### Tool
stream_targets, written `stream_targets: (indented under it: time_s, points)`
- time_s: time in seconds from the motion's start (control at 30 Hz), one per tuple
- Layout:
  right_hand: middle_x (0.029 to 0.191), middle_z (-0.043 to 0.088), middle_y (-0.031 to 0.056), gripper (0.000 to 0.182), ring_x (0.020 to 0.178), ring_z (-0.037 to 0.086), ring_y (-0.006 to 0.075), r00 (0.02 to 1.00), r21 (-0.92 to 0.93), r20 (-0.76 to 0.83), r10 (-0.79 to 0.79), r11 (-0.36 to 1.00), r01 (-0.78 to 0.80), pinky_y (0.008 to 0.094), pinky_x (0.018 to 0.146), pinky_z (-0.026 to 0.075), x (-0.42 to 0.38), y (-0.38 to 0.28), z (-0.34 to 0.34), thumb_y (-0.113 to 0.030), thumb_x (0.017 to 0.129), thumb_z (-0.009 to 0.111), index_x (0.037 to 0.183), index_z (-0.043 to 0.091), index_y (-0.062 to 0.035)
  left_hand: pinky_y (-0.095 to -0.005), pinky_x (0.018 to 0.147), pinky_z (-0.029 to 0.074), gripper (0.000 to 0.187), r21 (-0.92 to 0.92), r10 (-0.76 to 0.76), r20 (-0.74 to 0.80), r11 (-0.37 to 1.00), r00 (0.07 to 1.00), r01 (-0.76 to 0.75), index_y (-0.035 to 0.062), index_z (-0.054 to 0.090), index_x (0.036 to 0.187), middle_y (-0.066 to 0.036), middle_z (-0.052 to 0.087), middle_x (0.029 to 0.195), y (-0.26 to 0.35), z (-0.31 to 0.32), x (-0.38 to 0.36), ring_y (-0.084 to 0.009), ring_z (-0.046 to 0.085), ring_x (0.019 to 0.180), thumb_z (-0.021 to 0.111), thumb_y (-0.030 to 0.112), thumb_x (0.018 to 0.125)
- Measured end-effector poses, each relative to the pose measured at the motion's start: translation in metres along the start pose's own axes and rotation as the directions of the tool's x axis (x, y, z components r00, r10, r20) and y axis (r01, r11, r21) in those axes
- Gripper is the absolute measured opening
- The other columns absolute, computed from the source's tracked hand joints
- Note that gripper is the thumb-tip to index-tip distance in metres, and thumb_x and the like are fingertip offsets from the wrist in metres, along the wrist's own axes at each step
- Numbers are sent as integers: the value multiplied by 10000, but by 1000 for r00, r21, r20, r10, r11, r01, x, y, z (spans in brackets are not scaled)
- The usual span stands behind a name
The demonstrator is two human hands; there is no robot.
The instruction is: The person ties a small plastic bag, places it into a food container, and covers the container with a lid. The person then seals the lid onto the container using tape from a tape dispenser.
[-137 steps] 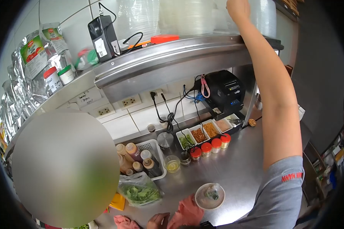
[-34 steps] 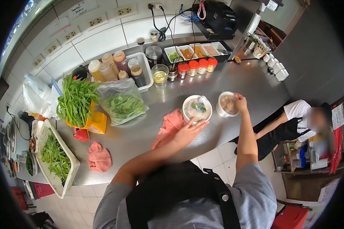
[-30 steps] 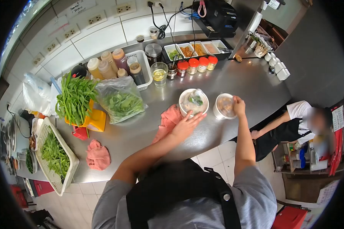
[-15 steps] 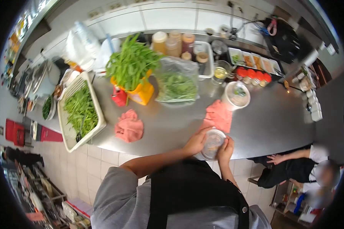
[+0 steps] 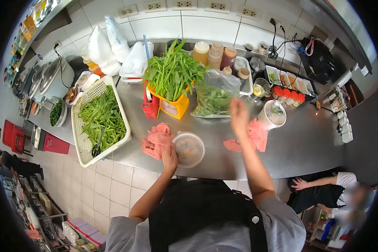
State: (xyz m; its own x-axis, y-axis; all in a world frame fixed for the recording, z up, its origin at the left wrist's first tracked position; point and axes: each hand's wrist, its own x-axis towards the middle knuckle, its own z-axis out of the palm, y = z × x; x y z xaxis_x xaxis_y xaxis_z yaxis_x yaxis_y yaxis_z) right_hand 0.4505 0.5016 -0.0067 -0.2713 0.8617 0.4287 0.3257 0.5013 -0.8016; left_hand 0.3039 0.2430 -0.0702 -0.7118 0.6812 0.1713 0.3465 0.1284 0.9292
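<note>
My left hand (image 5: 169, 158) holds the left edge of a round clear lidded container (image 5: 189, 149) near the counter's front edge. Beside that hand lies a crumpled pink cloth (image 5: 156, 140). My right hand (image 5: 239, 116), blurred by motion, is raised at the right side of a plastic bag of green leaves (image 5: 214, 100); whether it holds anything is hidden. A second pink cloth (image 5: 256, 135) lies to the right of that hand, beside a white tub (image 5: 272, 115).
A white basket of greens (image 5: 127, 138) stands left on the steel counter (image 5: 298, 147). Behind are a yellow container of leafy stems (image 5: 175, 107), sauce bottles (image 5: 200, 52) and red-capped jars (image 5: 286, 95). One person (image 5: 319, 191) is at the lower right, another (image 5: 21, 163) far left.
The container has moved left with my left hand. My right hand has let go of it and moved up and forward toward the bag. The camera view has shifted.
</note>
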Motion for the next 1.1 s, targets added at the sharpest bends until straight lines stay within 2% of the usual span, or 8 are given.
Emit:
stream_targets:
  time_s: [0.1,0.23,0.3,0.4,0.5,0.77,0.93,1.1]
  points:
    - [890,648,175,201,805,627,318,953,-158,-213,-217,970,186,381,726,489,100,-2,-23,-129,925,533,1034,612,19,-334,1002,382,319,-73,-19,-30,997,999,17,2,539,1247,-171,596,1195,-1,2,1,-263,547,1131,368,74,988]
    - [845,681,223,360,834,680,310,939,-217,282,194,967,-135,384,728,525,189,26,10,-131,827,606,1145,592,37,-312,1017,364,312,-199,-44,-110,980,993,21,-10,553,1236,-125,590,1221,-8,10,-1,-214,528,1143,381,75,990]
    - [918,689,210,300,885,673,319,859,-681,464,217,708,189,430,741,527,199,14,35,-157,856,555,1086,612,28,-304,1028,348,314,-283,-124,-138,956,983,81,-10,554,1241,-112,584,1231,8,10,-3,-202,509,1164,389,80,989]
    - [980,668,241,319,960,638,374,749,-592,650,126,702,396,475,796,508,210,51,67,-199,846,562,1081,583,16,-277,1013,344,313,-376,-228,-189,915,955,144,-7,568,1232,-81,580,1226,16,12,-3,-169,496,1155,439,125,980]
    - [1010,646,271,429,1015,628,361,918,-656,318,237,755,32,420,836,519,196,62,85,-212,822,614,1150,506,42,-254,977,365,320,-457,-327,-194,864,925,210,2,570,1230,-58,579,1206,2,10,-3,-138,505,1114,472,164,972]
    - [1042,639,182,592,940,644,259,985,137,112,-132,984,116,346,810,497,174,3,6,-279,741,763,1157,450,2,-275,956,415,354,-792,-368,-38,578,929,197,19,467,1322,-75,550,1254,7,6,-6,-154,547,1073,402,131,992]
    - [1092,610,79,461,961,617,200,908,709,412,-72,652,-270,365,836,496,168,-42,-63,-340,927,584,1232,444,-23,-253,890,443,372,-864,-384,43,450,922,228,43,460,1351,-48,568,1216,12,1,-4,-120,551,976,402,111,990]
    - [1056,626,111,443,934,639,246,629,511,774,-74,660,-551,363,829,523,125,-48,-75,-366,920,595,1214,532,-40,-285,975,428,397,-883,-331,74,417,941,216,35,426,1371,-86,535,1300,-1,-2,0,-164,546,1107,404,94,978]
